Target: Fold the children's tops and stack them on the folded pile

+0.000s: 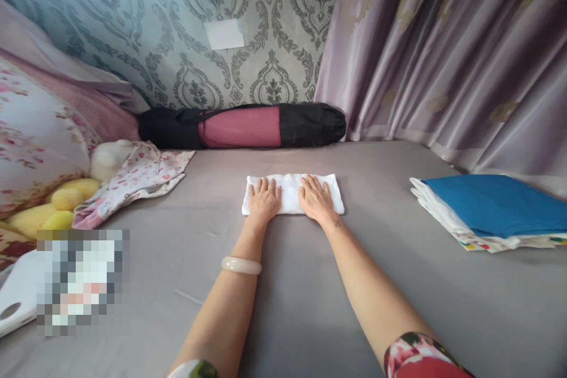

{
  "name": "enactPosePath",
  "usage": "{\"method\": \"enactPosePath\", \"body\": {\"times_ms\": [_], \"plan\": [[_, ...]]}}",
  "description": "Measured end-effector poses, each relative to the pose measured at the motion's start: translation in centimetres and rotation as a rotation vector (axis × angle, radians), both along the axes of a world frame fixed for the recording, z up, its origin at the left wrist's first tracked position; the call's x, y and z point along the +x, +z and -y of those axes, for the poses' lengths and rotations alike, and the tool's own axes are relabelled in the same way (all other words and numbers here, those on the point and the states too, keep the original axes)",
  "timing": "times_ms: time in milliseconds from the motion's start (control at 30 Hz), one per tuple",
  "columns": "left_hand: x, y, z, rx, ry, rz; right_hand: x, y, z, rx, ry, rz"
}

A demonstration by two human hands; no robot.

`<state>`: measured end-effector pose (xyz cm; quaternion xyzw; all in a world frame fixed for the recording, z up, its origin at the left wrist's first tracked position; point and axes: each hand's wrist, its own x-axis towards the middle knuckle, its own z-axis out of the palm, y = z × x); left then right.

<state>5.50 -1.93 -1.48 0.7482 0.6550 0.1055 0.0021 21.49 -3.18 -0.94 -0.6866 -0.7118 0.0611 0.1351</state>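
A white folded cloth (290, 196) lies flat on the grey bed sheet (301, 283), its long side running left to right. My left hand (264, 199) rests flat on the cloth's left part, fingers spread and pointing away from me. On its right part, my right hand (315, 198) presses palm down with the fingers stretched out. Between the two hands a strip of white fabric shows. The cloth's underside and the palms are hidden. A pale bangle (241, 265) circles my left forearm.
To the right sits a folded stack with a blue cloth (496, 204) on top. A black and pink rolled bag (241, 127) lies along the wall. At left are a yellow plush toy (66, 201), a patterned garment (146, 174) and a white object (22, 289) beside a pixelated patch.
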Motion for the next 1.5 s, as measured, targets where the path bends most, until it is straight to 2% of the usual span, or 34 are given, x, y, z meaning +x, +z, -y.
{"method": "enactPosePath", "body": {"times_ms": [167, 333, 467, 800, 967, 1133, 1333, 1500], "plan": [[-0.1, -0.1, 0.0, 0.017, 0.0, -0.002, -0.1, 0.1, 0.1, -0.014, -0.001, 0.007], [-0.3, 0.7, 0.0, 0.003, 0.017, 0.005, 0.0, 0.9, 0.1, -0.049, -0.022, -0.019], [-0.9, 1.0, 0.0, 0.005, 0.057, 0.02, 0.4, 0.9, 0.0, -0.012, -0.061, -0.005], [-1.6, -0.4, -0.2, -0.029, 0.043, -0.006, 0.6, -0.2, -0.1, -0.046, -0.072, 0.03], [-1.7, 0.3, -0.2, -0.016, 0.05, -0.005, 0.7, 0.3, -0.1, -0.053, -0.082, 0.014], [-1.9, 1.1, -0.1, -0.029, 0.106, 0.01, 1.6, 0.4, -0.2, -0.002, -0.158, 0.032], [-2.2, 0.3, 0.2, -0.07, 0.11, -0.018, 2.0, -0.6, -0.2, -0.035, -0.194, 0.044], [-2.5, -0.1, -0.1, -0.058, 0.099, 0.006, 2.1, -0.3, -0.4, -0.084, -0.191, 0.046]]}}
